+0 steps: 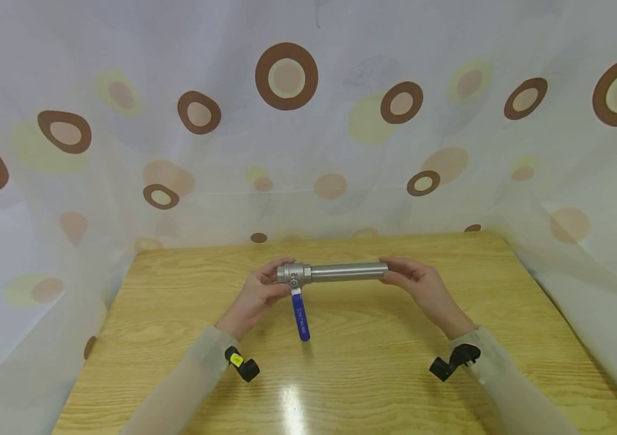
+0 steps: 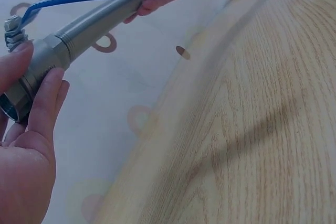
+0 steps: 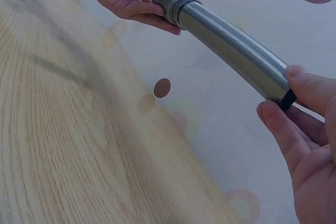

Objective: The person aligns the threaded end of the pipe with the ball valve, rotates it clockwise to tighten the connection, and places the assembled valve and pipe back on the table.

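Observation:
Both hands hold a metal ball valve (image 1: 293, 273) joined to a straight steel pipe (image 1: 346, 272), raised above the wooden table and lying nearly level. My left hand (image 1: 256, 299) grips the valve body at the left, thumb near the stem and fingers beneath. Its blue lever handle (image 1: 300, 317) points toward me in the head view. At the pipe's other end, my right hand (image 1: 422, 290) pinches the tip between thumb and fingers. In the left wrist view the valve's open threaded end (image 2: 11, 106) faces out, and threads show where the pipe (image 2: 100, 27) enters the valve.
A wooden table (image 1: 362, 374) lies under the hands. White sheeting with brown and yellow circles (image 1: 286, 145) surrounds it at the back and both sides. Each wrist wears a small black camera mount, the left one (image 1: 243, 364) with a yellow label.

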The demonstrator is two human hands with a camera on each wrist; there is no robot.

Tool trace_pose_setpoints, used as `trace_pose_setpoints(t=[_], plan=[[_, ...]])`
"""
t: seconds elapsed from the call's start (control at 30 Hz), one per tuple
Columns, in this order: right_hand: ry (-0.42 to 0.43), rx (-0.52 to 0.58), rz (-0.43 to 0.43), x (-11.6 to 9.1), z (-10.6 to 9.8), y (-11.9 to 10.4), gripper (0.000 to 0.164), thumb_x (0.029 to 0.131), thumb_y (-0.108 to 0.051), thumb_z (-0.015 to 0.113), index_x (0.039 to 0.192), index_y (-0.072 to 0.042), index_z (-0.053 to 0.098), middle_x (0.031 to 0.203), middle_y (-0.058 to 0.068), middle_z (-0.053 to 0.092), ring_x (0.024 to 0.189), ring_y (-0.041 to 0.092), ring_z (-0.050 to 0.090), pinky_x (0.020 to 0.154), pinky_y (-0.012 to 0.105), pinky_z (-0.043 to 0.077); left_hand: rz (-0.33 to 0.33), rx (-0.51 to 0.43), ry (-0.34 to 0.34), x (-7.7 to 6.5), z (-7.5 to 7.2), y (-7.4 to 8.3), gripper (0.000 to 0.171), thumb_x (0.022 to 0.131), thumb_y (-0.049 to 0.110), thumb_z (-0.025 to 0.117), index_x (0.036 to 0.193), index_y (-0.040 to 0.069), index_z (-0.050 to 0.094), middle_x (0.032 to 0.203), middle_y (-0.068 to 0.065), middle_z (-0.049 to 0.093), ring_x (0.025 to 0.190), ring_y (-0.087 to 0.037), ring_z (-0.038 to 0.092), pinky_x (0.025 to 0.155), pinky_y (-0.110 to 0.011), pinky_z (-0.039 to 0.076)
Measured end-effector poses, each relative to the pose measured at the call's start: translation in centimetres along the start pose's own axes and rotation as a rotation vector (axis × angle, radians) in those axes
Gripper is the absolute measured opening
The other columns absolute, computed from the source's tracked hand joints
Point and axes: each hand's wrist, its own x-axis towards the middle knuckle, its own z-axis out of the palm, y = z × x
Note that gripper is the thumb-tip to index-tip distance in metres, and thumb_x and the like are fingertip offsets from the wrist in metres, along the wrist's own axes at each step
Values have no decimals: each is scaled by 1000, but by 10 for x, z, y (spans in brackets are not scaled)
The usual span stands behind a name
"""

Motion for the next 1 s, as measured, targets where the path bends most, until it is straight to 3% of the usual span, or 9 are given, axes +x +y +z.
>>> trace_pose_setpoints(t=[0.73, 1.0], plan=[[-23, 6, -3, 1, -2, 4, 48, 104, -19, 65, 145, 3, 55, 127, -6, 69, 107, 10, 71, 97, 22, 55, -21, -11, 8, 0, 0, -2, 60, 90, -17, 56, 113, 34, 76, 129, 4, 63, 119, -21, 55, 95, -28, 56], [-8, -34, 11, 0, -2, 3, 47, 104, -24, 65, 147, -8, 58, 138, 3, 64, 115, 6, 66, 98, 20, 53, -20, -4, 13, 0, 2, -2, 58, 89, -16, 57, 112, 34, 76, 128, 4, 63, 118, -20, 56, 95, -28, 57]])
